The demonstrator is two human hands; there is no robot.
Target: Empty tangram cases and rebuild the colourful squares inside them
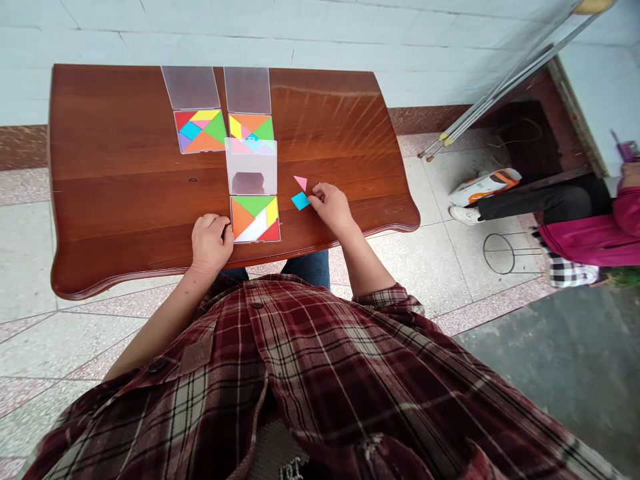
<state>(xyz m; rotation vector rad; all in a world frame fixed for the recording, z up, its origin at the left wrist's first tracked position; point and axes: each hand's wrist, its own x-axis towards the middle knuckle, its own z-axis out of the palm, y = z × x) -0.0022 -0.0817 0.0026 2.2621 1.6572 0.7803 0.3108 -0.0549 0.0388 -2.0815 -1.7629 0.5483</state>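
Observation:
A square tangram tray (255, 219) with an open clear lid (251, 165) lies near the table's front edge, partly filled with orange, green, yellow and red pieces. My left hand (212, 239) rests curled against the tray's left edge. My right hand (332, 205) lies to the tray's right with its fingertips pinched at a loose blue square piece (301, 201). A small pink triangle (301, 181) lies just beyond it.
Two more tangram trays (201, 131) (251, 127) with open lids sit further back on the brown wooden table (110, 173). To the right, another person's legs and white shoe (483, 188) stretch over the tiled floor, near a wire stand (505, 253).

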